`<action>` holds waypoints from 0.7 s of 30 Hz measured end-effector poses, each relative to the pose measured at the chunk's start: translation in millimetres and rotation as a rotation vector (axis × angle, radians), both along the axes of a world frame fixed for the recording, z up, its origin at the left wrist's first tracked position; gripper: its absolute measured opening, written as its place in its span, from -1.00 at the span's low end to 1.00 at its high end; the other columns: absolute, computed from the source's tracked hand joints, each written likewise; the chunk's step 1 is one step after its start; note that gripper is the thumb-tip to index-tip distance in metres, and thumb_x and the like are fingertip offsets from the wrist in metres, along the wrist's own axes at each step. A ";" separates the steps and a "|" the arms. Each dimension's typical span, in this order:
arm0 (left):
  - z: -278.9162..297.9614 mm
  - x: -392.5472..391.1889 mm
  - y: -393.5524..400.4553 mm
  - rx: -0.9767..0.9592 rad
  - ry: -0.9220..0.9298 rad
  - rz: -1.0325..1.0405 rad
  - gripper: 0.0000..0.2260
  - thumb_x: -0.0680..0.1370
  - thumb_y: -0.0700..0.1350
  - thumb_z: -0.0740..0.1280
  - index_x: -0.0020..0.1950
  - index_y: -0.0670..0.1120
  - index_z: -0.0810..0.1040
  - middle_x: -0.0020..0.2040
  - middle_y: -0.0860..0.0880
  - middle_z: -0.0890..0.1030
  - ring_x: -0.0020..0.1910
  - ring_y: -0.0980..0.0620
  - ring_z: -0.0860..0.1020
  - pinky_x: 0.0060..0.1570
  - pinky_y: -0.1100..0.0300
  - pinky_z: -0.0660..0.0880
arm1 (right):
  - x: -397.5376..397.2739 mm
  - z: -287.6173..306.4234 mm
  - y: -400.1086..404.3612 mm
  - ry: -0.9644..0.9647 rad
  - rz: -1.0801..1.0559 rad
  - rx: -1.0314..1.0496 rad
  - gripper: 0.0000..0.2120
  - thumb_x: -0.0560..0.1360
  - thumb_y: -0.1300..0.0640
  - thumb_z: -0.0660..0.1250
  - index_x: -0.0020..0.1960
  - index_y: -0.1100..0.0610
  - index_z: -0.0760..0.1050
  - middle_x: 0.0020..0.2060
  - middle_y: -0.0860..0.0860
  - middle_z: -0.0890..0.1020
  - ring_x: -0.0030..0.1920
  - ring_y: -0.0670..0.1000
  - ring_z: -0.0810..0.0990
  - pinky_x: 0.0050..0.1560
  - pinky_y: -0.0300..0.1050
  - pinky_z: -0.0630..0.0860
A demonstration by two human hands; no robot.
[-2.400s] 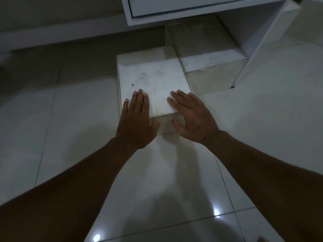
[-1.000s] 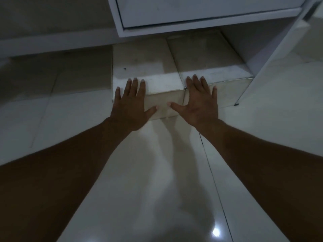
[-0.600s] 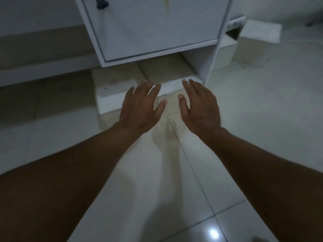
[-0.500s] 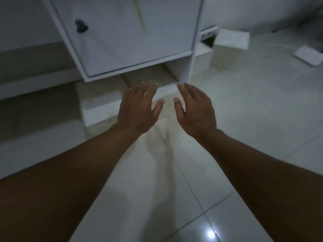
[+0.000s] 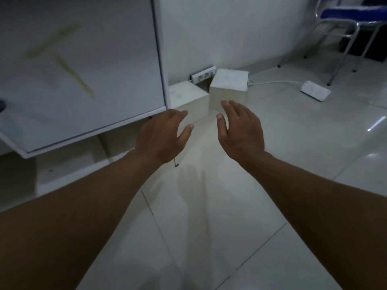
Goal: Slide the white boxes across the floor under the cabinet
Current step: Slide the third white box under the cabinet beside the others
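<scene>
Two white boxes sit under the white cabinet [image 5: 83, 65]: one box [image 5: 65, 170] at the left and a second box [image 5: 117, 141] beside it, mostly in shadow. To the right of the cabinet's side panel stand a third white box [image 5: 186, 97] and a fourth white box [image 5: 229, 84], out in the open floor. My left hand [image 5: 163, 137] hovers open above the floor in front of the cabinet's right corner. My right hand [image 5: 240, 128] is open too, just short of the fourth box, touching nothing.
A power strip [image 5: 203, 75] lies against the wall behind the boxes. A white cable runs to a flat white device [image 5: 315, 93] on the floor at the right. A blue chair [image 5: 343, 30] with metal legs stands at the far right. Pale glossy tiles [image 5: 209, 206] cover the floor.
Both hands have left the two boxes pushed under the cabinet and moved right. The view has swung right, bringing the two loose boxes beside the cabinet closer.
</scene>
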State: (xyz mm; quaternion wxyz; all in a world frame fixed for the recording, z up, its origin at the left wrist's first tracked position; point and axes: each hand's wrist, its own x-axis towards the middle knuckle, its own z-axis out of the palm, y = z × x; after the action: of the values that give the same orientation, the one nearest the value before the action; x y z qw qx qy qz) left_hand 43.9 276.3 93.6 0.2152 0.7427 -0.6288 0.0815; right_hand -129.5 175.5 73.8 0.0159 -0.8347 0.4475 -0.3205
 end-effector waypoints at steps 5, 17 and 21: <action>16.4 -35.1 -74.4 0.025 -0.026 0.053 -0.55 0.62 0.17 0.15 0.45 -0.01 0.41 0.38 -0.02 0.49 0.32 -0.04 0.46 0.16 0.06 0.40 | -29.3 15.6 -81.0 -0.030 0.049 0.003 -0.57 0.65 0.00 0.12 0.45 0.15 0.37 0.36 0.11 0.50 0.36 0.11 0.43 0.33 0.09 0.33; 98.9 -113.0 -236.0 0.008 -0.053 0.046 -0.63 0.59 0.12 0.23 0.32 -0.03 0.51 0.24 -0.09 0.57 0.19 -0.15 0.54 0.06 0.02 0.46 | -120.4 76.4 -230.2 -0.074 0.010 0.046 -0.57 0.64 0.01 0.15 0.46 0.14 0.36 0.33 0.10 0.53 0.32 0.11 0.46 0.33 0.09 0.37; 98.6 -117.8 -277.5 -0.009 -0.052 0.030 -0.61 0.60 0.13 0.22 0.34 -0.04 0.50 0.26 -0.09 0.57 0.20 -0.14 0.53 0.07 -0.01 0.47 | -125.6 75.8 -262.7 -0.108 -0.012 0.038 -0.58 0.63 0.00 0.16 0.44 0.14 0.38 0.32 0.08 0.53 0.31 0.10 0.47 0.31 0.07 0.38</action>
State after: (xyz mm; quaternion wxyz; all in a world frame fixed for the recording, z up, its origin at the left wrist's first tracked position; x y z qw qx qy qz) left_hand -73.9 -1.3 192.3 0.2007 0.7488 -0.6226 0.1070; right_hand -255.1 -87.1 149.5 0.0541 -0.8130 0.4572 -0.3565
